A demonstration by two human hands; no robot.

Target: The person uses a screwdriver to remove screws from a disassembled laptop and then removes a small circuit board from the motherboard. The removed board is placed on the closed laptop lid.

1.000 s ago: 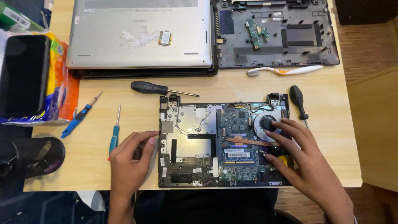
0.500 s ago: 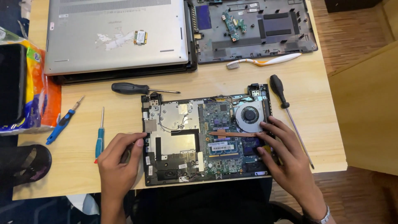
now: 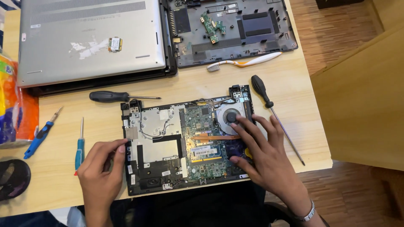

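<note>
Opened laptop base (image 3: 168, 147), cover off, lies flat at the near edge of the table (image 3: 311, 138), roughly at its middle, its front edge almost at the table's lip. Circuit board, silver shielding, copper heat pipe and a round cooling fan (image 3: 230, 115) are exposed.

Left hand (image 3: 100, 174) rests at the base's left rim, fingers curled loosely, fingertips touching the rim; it grips nothing that can be seen. Right hand (image 3: 265, 157) lies spread, palm down, over the base's right portion, fingers splayed and open. One fingertip sits on the fan hub; the thumb presses the board lower down. It holds no tool.

Just left of the left hand lies a small blue-handled screwdriver (image 3: 79, 148), pointing away from the person. Further left, a second blue-handled tool (image 3: 40, 136) lies at a slant. A dark rounded object (image 3: 12, 178) sits at the near left corner; its kind cannot be told.

Right of the base, a long black-handled screwdriver (image 3: 271, 109) lies diagonally, shaft towards the near right corner. Beyond the base's far left corner, another black-handled screwdriver (image 3: 113, 96) lies crosswise.

At the left edge, an orange and yellow packet (image 3: 17, 113). Further off, a white and orange toothbrush (image 3: 246, 62). At the far edge, a closed silver laptop (image 3: 88, 38) carrying a small green card (image 3: 114, 43), with a stripped dark laptop shell (image 3: 231, 29) beside it on the right.
</note>
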